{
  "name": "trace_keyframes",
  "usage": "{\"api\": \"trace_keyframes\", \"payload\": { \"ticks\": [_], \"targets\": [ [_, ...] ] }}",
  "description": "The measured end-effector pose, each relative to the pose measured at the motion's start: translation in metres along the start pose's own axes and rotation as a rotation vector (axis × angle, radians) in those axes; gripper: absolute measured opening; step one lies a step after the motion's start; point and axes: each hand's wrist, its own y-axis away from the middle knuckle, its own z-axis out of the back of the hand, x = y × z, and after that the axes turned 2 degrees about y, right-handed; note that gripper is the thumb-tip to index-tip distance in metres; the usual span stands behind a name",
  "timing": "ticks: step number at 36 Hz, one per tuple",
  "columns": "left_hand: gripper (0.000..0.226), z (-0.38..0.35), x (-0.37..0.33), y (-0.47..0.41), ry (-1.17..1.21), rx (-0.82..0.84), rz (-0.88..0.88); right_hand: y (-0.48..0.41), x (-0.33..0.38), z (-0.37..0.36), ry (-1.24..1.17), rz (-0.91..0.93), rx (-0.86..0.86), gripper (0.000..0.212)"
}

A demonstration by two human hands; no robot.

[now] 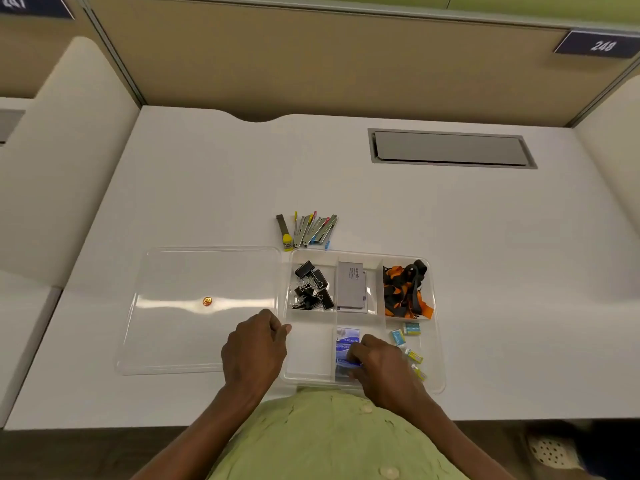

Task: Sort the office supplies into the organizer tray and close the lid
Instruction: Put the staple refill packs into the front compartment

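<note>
Now the right hand [379, 362] is pinching a blue packet [347, 342] in the bottom middle box of the tray [308, 353], low in the frame. The left hand [256, 344] is curling its fingers by the tray's left edge; I cannot tell if it grips.

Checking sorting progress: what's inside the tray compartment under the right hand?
Overlapping blue packets lie there. The right hand pinches one and covers their near ends, so the count is unclear.

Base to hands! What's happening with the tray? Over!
Left hand at rim of organizer tray, grip unclear. Right hand gripping blue packets in tray. Metal tools outside, behind tray; lid off, lying left.
</note>
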Motion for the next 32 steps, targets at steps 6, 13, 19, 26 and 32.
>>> {"api": "trace_keyframes", "payload": {
  "ticks": [6,13,19,26,32],
  "targets": [
    [0.026,0.0,-0.001,0.001,0.0,0.009,-0.004,0.005,0.005,0.0,0.074,0.053,-0.134,0.03],
    [0.026,0.0,0.001,-0.002,0.008,0.013,-0.013,0.006,-0.006,0.0,-0.035,0.046,-0.021,0.01],
    [0.025,-0.003,0.0,-0.001,0.015,0.008,0.002,0.001,-0.022,0.007,-0.072,-0.003,-0.073,0.011],
    [0.025,-0.006,0.003,-0.007,0.131,0.051,0.064,-0.008,-0.011,-0.007,-0.046,0.092,0.053,0.014],
    [0.026,-0.004,0.002,-0.011,0.164,0.089,0.105,-0.021,-0.016,0.003,-0.177,0.021,0.129,0.007]
  ]
}}
